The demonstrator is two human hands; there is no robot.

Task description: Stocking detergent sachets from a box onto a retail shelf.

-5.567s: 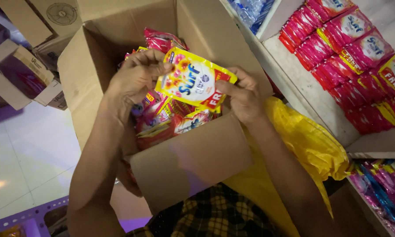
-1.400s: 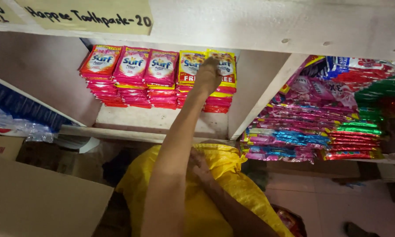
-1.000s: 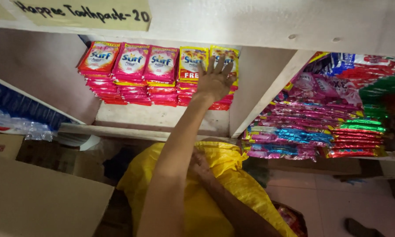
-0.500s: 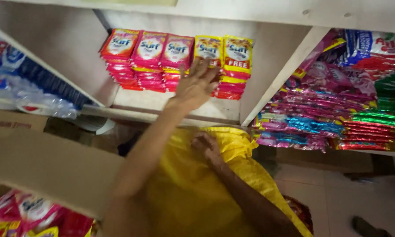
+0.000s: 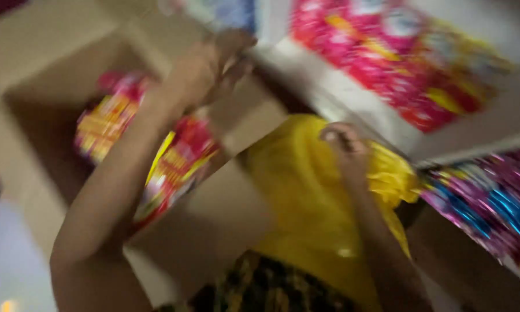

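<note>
The frame is heavily blurred. My left hand [image 5: 211,66] hangs in the air above an open cardboard box [image 5: 214,214], fingers loosely apart and holding nothing. Below my forearm, red and yellow sachet packs [image 5: 173,167] lie inside the box. My right hand [image 5: 342,141] sits lower and to the right, its fingers curled on the top of a yellow plastic bag [image 5: 306,208] that rests against my lap.
A white shelf edge [image 5: 352,110] runs diagonally at upper right, with stacks of red and yellow sachets [image 5: 398,58] behind it. Pink and blue sachet strips [image 5: 491,208] fill a lower shelf at right. Pale floor [image 5: 6,260] shows at lower left.
My left hand has come off the stacked sachets on the shelf and swung back down over the box. The view has tipped from the shelf toward the box. My right hand stays on the yellow bag.
</note>
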